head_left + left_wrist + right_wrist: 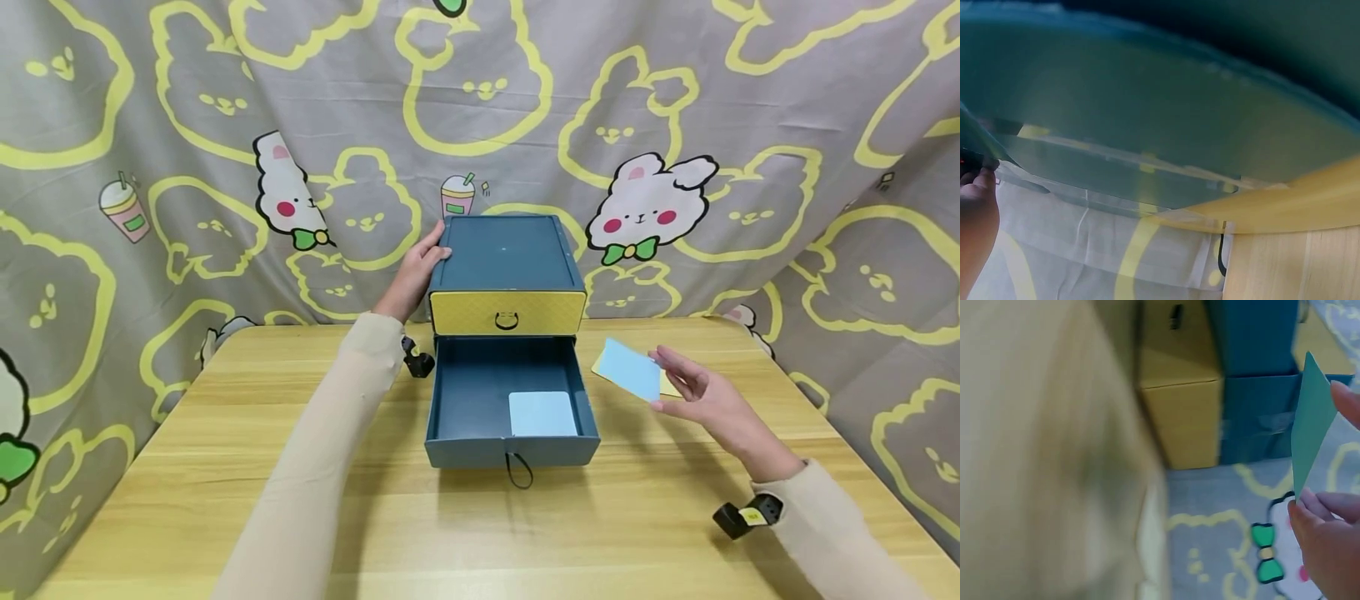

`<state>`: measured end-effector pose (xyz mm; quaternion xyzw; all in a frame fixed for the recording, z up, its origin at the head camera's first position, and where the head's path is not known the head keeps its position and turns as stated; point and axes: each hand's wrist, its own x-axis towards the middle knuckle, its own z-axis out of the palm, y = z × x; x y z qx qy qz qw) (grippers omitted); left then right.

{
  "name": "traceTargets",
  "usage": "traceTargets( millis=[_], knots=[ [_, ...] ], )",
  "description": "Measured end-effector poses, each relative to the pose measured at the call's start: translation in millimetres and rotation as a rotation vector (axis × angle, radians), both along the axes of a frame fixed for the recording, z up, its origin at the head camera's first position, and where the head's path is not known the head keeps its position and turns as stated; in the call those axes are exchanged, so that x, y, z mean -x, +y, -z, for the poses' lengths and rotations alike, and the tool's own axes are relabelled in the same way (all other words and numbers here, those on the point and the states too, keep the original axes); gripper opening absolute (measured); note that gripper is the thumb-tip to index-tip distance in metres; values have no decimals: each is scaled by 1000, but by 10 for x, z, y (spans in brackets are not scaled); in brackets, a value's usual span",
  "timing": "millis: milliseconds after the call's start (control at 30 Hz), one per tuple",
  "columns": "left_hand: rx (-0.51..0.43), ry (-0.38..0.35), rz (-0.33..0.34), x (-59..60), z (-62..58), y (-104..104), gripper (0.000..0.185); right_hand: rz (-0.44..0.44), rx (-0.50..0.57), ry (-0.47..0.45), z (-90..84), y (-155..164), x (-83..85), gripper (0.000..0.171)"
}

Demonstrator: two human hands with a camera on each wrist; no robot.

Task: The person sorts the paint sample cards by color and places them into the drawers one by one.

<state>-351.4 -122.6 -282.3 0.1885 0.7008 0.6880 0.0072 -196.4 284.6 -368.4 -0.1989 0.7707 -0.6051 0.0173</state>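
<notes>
A dark blue drawer box (506,254) stands at the back of the wooden table (225,500). Its yellow upper drawer (507,312) is closed and its lower drawer (457,400) is pulled out, with a light blue card (542,413) lying inside. My left hand (415,275) rests on the box's top left edge, thumb on the lid; the left wrist view shows the box's side (1166,131) close up. To the right of the drawer, my right hand (693,392) pinches a light blue card (630,369) (1311,425) above the table.
A yellow card (600,364) lies on the table under the held card. A patterned cloth backdrop (225,125) hangs behind and on both sides. A black pull loop (519,472) hangs from the lower drawer's front.
</notes>
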Motion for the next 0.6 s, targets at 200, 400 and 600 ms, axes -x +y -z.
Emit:
traceTargets(
  millis=[200, 400, 600],
  knots=[
    [5, 1, -8, -9, -16, 2, 65, -180, 170, 89, -265, -61, -39, 79],
    [3, 3, -10, -4, -18, -1, 65, -305, 135, 169, -485, -272, -87, 76],
    [-4, 2, -7, -7, -7, 5, 65, -323, 23, 162, -548, -508, -46, 78]
  ],
)
